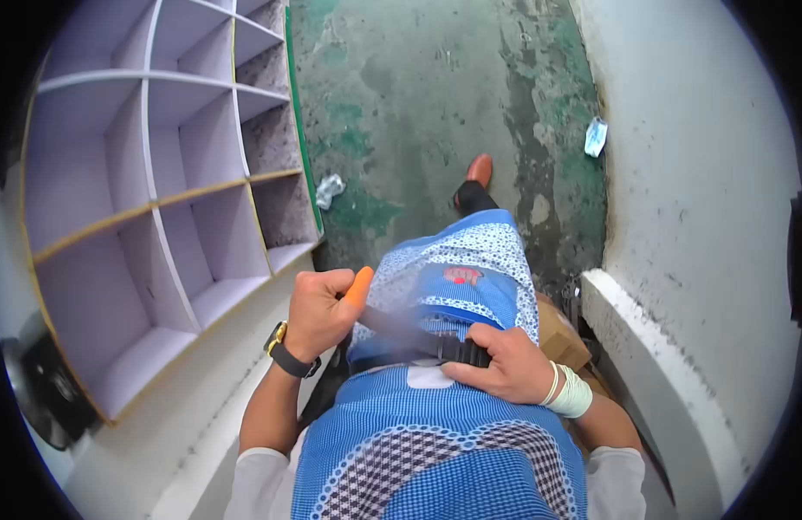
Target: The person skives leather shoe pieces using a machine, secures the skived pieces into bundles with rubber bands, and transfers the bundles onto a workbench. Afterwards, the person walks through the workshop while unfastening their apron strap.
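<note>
A black waist belt lies across the front of my blue checked apron (418, 399), with its plastic buckle (464, 349) near the middle. My right hand (509, 366) grips the buckle, thumb below and fingers above. My left hand (321, 314) is closed on the loose strap (392, 328), which runs from it toward the buckle and is smeared by motion. An orange finger cover (358, 289) sits on one digit of the left hand. A black-strapped watch (288, 351) is on the left wrist, and pale bands (570, 392) circle the right wrist.
White cubby shelves (171, 208) stand at the left. A white wall (687, 147) with a low ledge (643, 329) runs along the right. Cardboard boxes (561, 336) sit beside my right hip. Crumpled litter (330, 191) and a blue-white packet (596, 137) lie on the worn green floor (401, 95).
</note>
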Available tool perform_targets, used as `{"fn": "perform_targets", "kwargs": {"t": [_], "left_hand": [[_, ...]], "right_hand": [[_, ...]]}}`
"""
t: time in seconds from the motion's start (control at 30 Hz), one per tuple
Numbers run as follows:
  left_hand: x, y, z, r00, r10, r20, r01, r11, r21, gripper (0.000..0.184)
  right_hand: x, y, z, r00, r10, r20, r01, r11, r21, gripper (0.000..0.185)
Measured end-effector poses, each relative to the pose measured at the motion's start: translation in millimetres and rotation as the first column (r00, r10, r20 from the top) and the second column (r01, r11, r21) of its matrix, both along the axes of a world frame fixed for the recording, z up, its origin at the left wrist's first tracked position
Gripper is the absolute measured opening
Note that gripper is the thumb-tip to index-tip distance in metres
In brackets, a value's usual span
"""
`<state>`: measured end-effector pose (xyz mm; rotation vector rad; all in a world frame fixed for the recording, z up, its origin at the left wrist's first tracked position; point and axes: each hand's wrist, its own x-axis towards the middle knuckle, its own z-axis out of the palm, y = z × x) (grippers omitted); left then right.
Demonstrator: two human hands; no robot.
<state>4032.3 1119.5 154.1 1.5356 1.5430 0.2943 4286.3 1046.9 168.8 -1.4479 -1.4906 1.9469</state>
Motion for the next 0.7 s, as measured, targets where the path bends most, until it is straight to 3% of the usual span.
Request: {"fn": "perform_targets", "kwargs": {"t": [0.13,0.23,0.27,0.4,0.5,0.53,0.57,0.63,0.7], "left_hand": [[37.9,118.1,36.5,1.0,0.003,-0.03,0.001,0.993,0.122,0.039],[44.2,177.4,22.5,0.993,0.12,-0.004,-0.12,0.993,-0.002,0.039],[53.6,195.8,13.5,0.994,0.113,0.005,-0.113,0.991,0.071,0.037],[67.7,318.4,-24.2,0.944,0.28,0.174,-0.282,0.959,-0.017,0.036],[69.2,471.8,5.6,0.971,0.109,0.215,-0.169,0.943,0.286,0.036],[81.1,527.8,25.1,0.982,-0.098,0.158,-0.006,0.831,0.556,0.037],[97.1,576.2,47.9,0.955,-0.295,0.038,0.167,0.638,0.752,0.039],[131.9,655.7,100.0,0.882,-0.456,-0.119,0.331,0.419,0.845,0.041],[159.4,734.9,119.3,0.844,-0.507,-0.174,0.349,0.274,0.896,0.037]], "right_hand": [[40.7,130.7,23.0,0.995,0.103,-0.006,-0.101,0.987,0.127,0.036],[66.4,223.6,34.7,0.993,0.103,0.061,-0.111,0.982,0.155,0.034],[73.4,251.3,31.3,0.989,0.131,0.072,-0.139,0.984,0.109,0.034],[85.7,376.8,10.4,0.967,0.224,0.117,-0.221,0.974,-0.042,0.035],[67.6,477.2,11.2,0.989,0.135,0.051,-0.139,0.988,0.067,0.036],[59.1,509.2,13.0,0.995,0.093,0.021,-0.095,0.987,0.132,0.037],[50.2,547.9,24.8,0.994,0.111,-0.015,-0.105,0.968,0.227,0.036],[48.1,601.6,50.1,0.996,0.044,-0.076,-0.028,0.979,0.202,0.034],[66.9,652.7,61.0,0.984,-0.139,-0.108,0.158,0.968,0.194,0.027]]}}
